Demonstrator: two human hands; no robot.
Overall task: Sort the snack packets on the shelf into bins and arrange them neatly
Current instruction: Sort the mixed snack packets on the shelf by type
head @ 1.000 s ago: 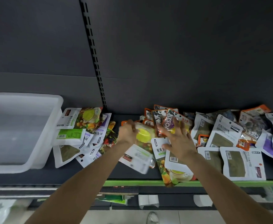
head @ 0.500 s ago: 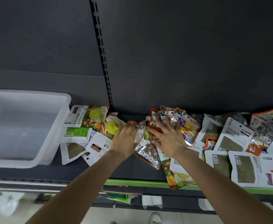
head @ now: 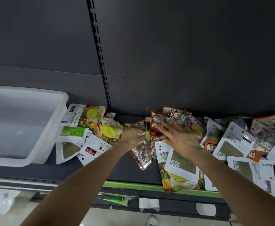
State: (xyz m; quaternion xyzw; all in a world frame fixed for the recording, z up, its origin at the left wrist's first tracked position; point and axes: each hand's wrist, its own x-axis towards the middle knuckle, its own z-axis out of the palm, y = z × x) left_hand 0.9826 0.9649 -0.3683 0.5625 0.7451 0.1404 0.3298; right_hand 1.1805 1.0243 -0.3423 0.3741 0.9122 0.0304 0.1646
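Head view: mixed foil and paper snack packets (head: 233, 144) lie scattered across the dark shelf (head: 130, 168), centre to right of frame; the white translucent plastic bin (head: 40, 144) at left looks empty, so sorting has barely begun. Left hand (head: 132, 136) pinches a packet edge; right hand (head: 179, 137) lies flat, fingers spread. Since half a second ago, the fruit-printed packet (head: 109, 130) has joined the left pile.

Glossy plastic snack packets (head: 174, 162), translucent smooth plastic bin (head: 27, 124), matt dark shelf (head: 130, 170), probably metal
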